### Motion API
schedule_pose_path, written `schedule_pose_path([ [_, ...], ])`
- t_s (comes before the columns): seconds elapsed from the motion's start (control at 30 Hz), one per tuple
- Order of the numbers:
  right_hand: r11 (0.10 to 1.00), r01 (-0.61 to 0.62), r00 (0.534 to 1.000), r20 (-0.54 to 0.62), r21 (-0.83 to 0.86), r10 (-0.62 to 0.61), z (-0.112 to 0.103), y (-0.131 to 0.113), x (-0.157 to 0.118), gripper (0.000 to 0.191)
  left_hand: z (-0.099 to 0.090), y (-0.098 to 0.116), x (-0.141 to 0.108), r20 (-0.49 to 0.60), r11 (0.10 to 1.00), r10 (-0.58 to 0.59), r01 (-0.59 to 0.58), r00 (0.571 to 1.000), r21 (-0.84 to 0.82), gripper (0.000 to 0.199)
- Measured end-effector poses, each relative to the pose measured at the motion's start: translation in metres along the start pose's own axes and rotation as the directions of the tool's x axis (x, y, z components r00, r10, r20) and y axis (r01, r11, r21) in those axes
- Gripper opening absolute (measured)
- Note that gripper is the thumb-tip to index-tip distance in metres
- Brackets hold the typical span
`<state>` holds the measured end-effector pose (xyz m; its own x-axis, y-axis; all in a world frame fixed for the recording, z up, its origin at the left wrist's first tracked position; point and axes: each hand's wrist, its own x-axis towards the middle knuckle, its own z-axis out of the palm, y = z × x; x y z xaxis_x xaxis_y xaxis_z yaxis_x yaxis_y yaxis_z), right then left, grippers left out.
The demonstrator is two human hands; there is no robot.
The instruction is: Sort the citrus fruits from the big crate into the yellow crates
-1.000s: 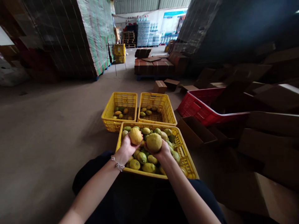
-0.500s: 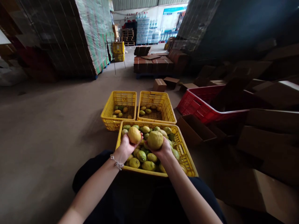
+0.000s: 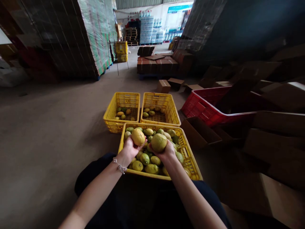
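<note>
My left hand (image 3: 129, 149) is closed around the lower side of a yellow lemon (image 3: 138, 137), which faces up between fingers and palm. In my right hand (image 3: 168, 152) rests a larger, greenish-yellow lemon (image 3: 159, 142), with the fingers curled under it. Both hands are side by side above a yellow plastic crate (image 3: 152, 176). Inside that crate lie many green and yellow lemons (image 3: 144, 158), partly hidden by my hands and forearms.
Beyond the near crate stand two yellow crates, the left one (image 3: 109, 121) and the right one (image 3: 175, 111), each with several fruits at the bottom. To the right are a red crate (image 3: 202, 109) and open cardboard boxes (image 3: 194, 135). Stacked cartons (image 3: 157, 65) sit farther back.
The whole view has shifted very slightly. Both hands hold the same lemons in nearly the same place above the crate.
</note>
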<state>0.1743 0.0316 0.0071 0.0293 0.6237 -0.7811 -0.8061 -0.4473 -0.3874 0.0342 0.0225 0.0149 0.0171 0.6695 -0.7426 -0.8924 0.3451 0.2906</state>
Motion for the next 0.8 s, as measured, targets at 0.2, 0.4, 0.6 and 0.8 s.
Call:
schedule_pose_path([
  [0.2,0.996,-0.082,0.994,0.078,0.021,0.081,-0.0014,-0.0002,0.0008,0.020,0.0014,0.0030,-0.0061,0.069,1.000,-0.026,0.027,0.997,-0.014,0.038],
  [0.4,0.997,-0.074,0.995,0.060,-0.017,0.075,0.0017,0.0005,-0.0035,0.023,0.0046,0.0064,-0.0090,0.009,1.000,0.026,-0.026,1.000,0.013,0.036],
  [0.6,1.000,0.016,1.000,0.009,0.012,-0.017,0.0020,0.0003,-0.0013,0.016,0.0033,0.0047,-0.0052,0.022,0.999,0.031,-0.031,0.999,0.006,0.037],
  [0.8,1.000,-0.015,1.000,0.026,0.010,0.014,0.0025,-0.0011,-0.0032,0.017,0.0028,0.0051,-0.0065,0.060,1.000,-0.002,0.001,0.998,0.026,0.038],
])
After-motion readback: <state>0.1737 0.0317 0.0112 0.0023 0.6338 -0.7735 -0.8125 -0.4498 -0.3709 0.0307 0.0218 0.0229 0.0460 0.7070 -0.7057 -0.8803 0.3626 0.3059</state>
